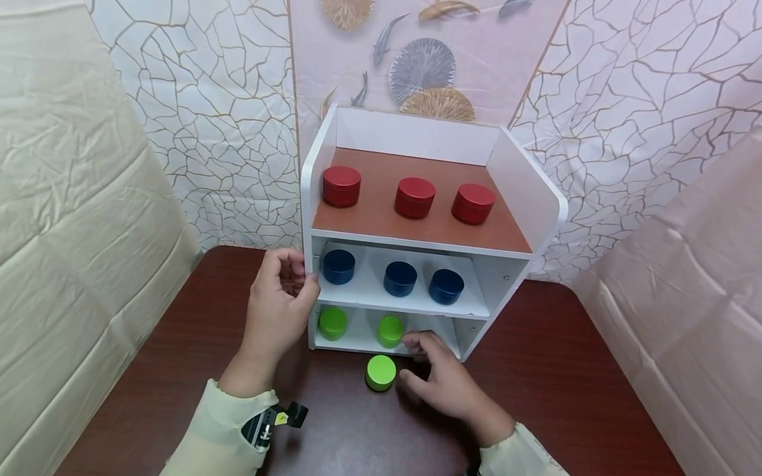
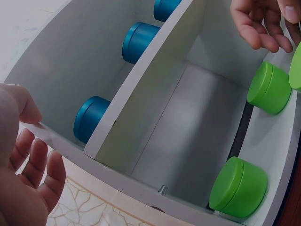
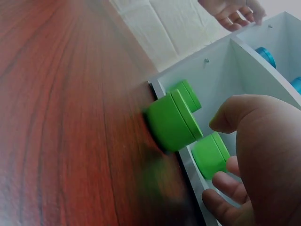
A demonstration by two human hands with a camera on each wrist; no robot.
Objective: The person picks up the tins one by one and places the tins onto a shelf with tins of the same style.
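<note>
My left hand (image 1: 278,291) is at the left side panel of a white three-tier shelf (image 1: 393,305), its thumb right at the panel's front edge and its fingers loosely bent outside. My right hand (image 1: 443,377) hovers at the bottom tier's right front with thumb and fingers spread and nothing between them. Just left of its thumb, a round lidded green tin (image 1: 381,372) stands on the table in front of the shelf. A second green tin (image 1: 390,331) sits on the bottom tier by the right fingertips, and a third green tin (image 1: 333,323) stands at that tier's left end.
Three blue tins (image 1: 400,278) stand in a row on the middle tier, and three red tins (image 1: 415,198) on the brown top. The shelf stands on a dark red-brown table (image 1: 536,377). Beige cloth (image 1: 77,218) hangs at both sides, with a patterned backdrop (image 1: 226,99) behind.
</note>
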